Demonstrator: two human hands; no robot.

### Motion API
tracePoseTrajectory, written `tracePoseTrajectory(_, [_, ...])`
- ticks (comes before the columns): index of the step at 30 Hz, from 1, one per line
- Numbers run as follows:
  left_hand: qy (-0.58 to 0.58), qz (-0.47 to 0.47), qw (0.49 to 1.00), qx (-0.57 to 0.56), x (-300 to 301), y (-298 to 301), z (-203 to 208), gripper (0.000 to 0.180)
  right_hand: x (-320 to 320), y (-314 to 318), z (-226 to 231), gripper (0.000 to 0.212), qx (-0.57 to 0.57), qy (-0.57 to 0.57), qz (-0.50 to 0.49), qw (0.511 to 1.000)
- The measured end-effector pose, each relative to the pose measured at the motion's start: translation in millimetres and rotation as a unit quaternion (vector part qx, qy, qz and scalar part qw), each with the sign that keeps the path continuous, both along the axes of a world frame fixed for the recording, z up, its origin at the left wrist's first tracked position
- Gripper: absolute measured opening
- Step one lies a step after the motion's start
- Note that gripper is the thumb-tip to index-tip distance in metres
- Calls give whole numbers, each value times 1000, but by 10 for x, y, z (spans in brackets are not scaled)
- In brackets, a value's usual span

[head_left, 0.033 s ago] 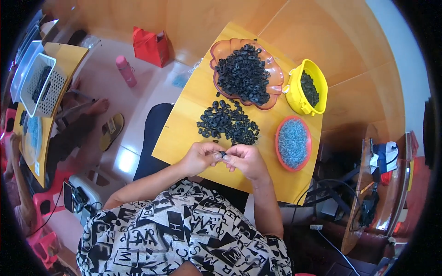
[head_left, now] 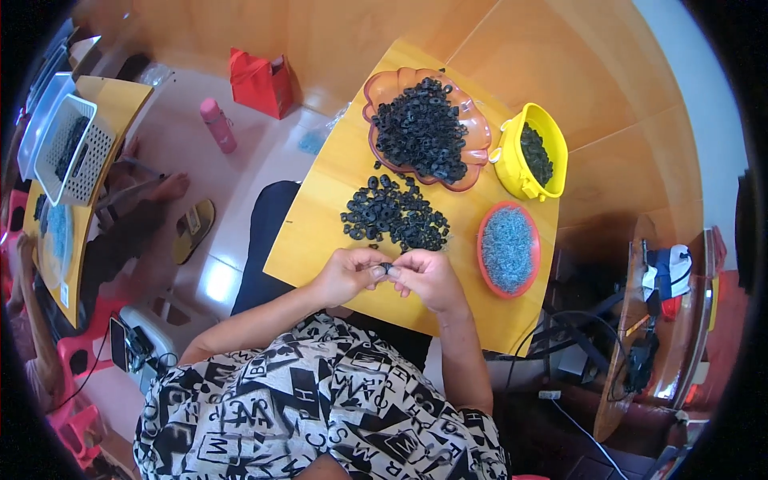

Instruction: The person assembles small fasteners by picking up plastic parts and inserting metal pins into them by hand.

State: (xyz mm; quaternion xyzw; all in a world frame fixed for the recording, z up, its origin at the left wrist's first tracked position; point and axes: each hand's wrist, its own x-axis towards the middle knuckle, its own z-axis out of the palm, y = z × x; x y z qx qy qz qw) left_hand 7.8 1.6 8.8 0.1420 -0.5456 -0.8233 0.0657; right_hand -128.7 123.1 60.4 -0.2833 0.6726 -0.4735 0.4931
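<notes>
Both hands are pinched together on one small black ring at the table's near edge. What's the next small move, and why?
Probably finish seating the black ring between the fingertips before reaching for another. The left hand and right hand both pinch it, so neither is free, and the loose pile of rings lies just beyond them on the yellow table. What goes into the ring is too small to tell.

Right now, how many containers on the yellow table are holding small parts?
3: an orange scalloped tray of black rings at the far side, a yellow tub to its right, and a red dish of silvery bits nearer the right hand.
</notes>
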Motion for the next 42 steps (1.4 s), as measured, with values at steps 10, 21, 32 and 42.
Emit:
tracePoseTrajectory(10, [20,-9,998,54,5,53,-88,38,-1776,266,749,17,-247,-53,-434,865])
tracePoseTrajectory(21, [54,44,995,68,115,96,-34,15,-613,455,82,17,4,256,-250,934])
tracePoseTrajectory(32, [80,148,723,-670,-377,-320,311,27,-42,574,-275,11,23,418,-171,892])
tracePoseTrajectory(42, [106,177,705,-679,-537,-245,76,16,190,517,-321,16,6,456,-134,880])
